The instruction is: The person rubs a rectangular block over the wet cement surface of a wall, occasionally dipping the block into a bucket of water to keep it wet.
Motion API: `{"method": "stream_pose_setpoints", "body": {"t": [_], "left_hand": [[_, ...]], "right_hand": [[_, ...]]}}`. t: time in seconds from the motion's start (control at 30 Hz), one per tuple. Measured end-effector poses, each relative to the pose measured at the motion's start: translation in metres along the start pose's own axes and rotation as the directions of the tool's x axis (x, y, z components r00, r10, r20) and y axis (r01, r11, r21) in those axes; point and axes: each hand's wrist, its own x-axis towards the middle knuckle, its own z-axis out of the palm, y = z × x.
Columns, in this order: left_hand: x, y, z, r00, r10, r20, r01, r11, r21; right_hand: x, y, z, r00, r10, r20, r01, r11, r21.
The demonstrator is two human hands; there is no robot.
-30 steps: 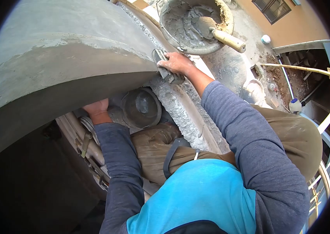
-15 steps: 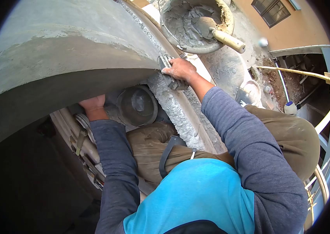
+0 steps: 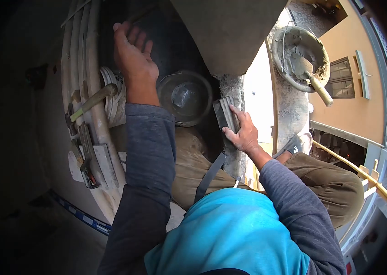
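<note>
- Right hand (image 3: 243,134) grips the grey float (image 3: 227,113), nearer the body than the mortar bucket (image 3: 277,59); an even grip should keep it flat.
- Left hand (image 3: 136,57) is open, best kept clear.

Peach wall (image 3: 363,121), paned window (image 3: 341,79), deep shadow leftward

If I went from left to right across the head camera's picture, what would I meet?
A handled tool, the open left hand, a dark bucket, the right hand gripping a gray block, a mortar bucket, then a window.
</note>
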Motion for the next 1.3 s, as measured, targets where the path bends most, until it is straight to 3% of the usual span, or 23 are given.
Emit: {"method": "stream_pose_setpoints", "body": {"t": [0.07,0.13,0.17,0.23,0.27,0.37,0.4,0.47,0.53,0.57,0.6,0.63,0.73,0.8,0.83,0.87,0.9,0.93,0.97,1.0,1.07,1.13,1.3], "left_hand": [[0.000,0.011,-0.010,0.998,0.060,-0.031,-0.060,0.998,-0.007],[-0.002,0.022,-0.020,0.994,0.111,0.004,-0.110,0.992,-0.064],[-0.002,0.027,-0.023,0.993,0.113,-0.014,-0.114,0.991,-0.069],[-0.004,0.034,-0.029,0.994,0.092,-0.055,-0.098,0.990,-0.105],[-0.005,0.034,-0.033,0.993,0.090,-0.075,-0.098,0.989,-0.107],[-0.001,0.036,-0.041,0.977,0.064,-0.204,-0.096,0.984,-0.152],[0.003,0.042,-0.041,0.971,-0.019,-0.239,-0.032,0.978,-0.207],[-0.005,0.042,-0.037,0.954,-0.104,-0.282,0.029,0.966,-0.257],[-0.032,0.040,-0.031,0.960,0.278,0.027,-0.277,0.960,-0.021],[-0.027,0.040,-0.046,0.962,0.271,0.018,-0.271,0.962,-0.015],[-0.016,0.040,-0.070,0.955,0.168,0.244,-0.051,0.904,-0.424],[-0.006,0.037,-0.084,0.861,0.171,0.480,0.253,0.674,-0.694],[0.015,0.010,-0.095,0.861,0.145,0.488,0.266,0.689,-0.674],[0.011,0.019,-0.097,0.873,0.145,0.465,0.249,0.688,-0.682],[0.009,0.025,-0.096,0.885,0.136,0.446,0.240,0.687,-0.686],[0.000,0.034,-0.083,0.884,0.147,0.444,0.235,0.682,-0.692],[-0.015,0.044,-0.063,0.967,0.129,0.219,-0.015,0.889,-0.457],[-0.024,0.052,-0.051,0.981,0.195,-0.016,-0.195,0.975,-0.111],[-0.020,0.050,-0.055,0.979,0.206,-0.013,-0.206,0.972,-0.115],[-0.006,0.043,-0.065,0.988,0.147,-0.045,-0.152,0.976,-0.153],[0.002,0.041,-0.069,0.992,0.101,-0.069,-0.113,0.973,-0.202],[-0.001,0.044,-0.068,0.991,0.097,-0.090,-0.112,0.979,-0.170],[-0.003,0.042,-0.064,0.988,0.113,-0.101,-0.131,0.973,-0.192]], "right_hand": [[0.018,-0.033,0.010,0.976,0.026,0.215,0.002,0.992,-0.129],[0.044,-0.059,0.030,0.966,-0.079,0.247,0.168,0.917,-0.363],[0.063,-0.066,0.046,0.962,-0.086,0.261,0.182,0.911,-0.370],[0.105,-0.069,0.085,0.900,0.106,0.423,0.223,0.722,-0.655],[0.120,-0.067,0.103,0.893,0.104,0.438,0.239,0.714,-0.658],[0.145,-0.050,0.153,0.821,0.132,0.555,0.448,0.454,-0.770],[0.147,-0.040,0.164,0.812,0.136,0.568,0.462,0.446,-0.767],[0.150,-0.030,0.178,0.775,0.103,0.624,0.583,0.268,-0.767],[0.148,-0.035,0.183,0.754,0.115,0.647,0.601,0.279,-0.749],[0.146,-0.038,0.184,0.748,0.122,0.652,0.600,0.293,-0.744],[0.147,-0.038,0.189,0.748,0.120,0.653,0.603,0.291,-0.743],[0.150,-0.038,0.193,0.752,0.156,0.640,0.563,0.352,-0.748],[0.170,-0.060,0.175,0.730,0.244,0.638,0.518,0.411,-0.750],[0.180,-0.085,0.139,0.497,0.335,0.801,0.486,0.657,-0.577],[0.179,-0.100,0.114,0.499,0.338,0.798,0.491,0.649,-0.581],[0.177,-0.117,0.087,0.512,0.311,0.801,0.304,0.806,-0.507],[0.173,-0.122,0.067,0.532,0.283,0.798,0.101,0.914,-0.392],[0.170,-0.106,0.057,0.541,0.278,0.794,0.108,0.913,-0.393],[0.167,-0.081,0.049,0.593,0.087,0.800,0.028,0.991,-0.129],[0.162,-0.069,0.042,0.655,-0.096,0.750,-0.031,0.988,0.153],[0.145,-0.079,0.023,0.670,-0.164,0.724,-0.064,0.959,0.276],[0.130,-0.085,0.013,0.700,-0.236,0.674,-0.275,0.781,0.560],[0.108,-0.096,-0.016,0.782,-0.203,0.589,-0.307,0.697,0.648]]}}
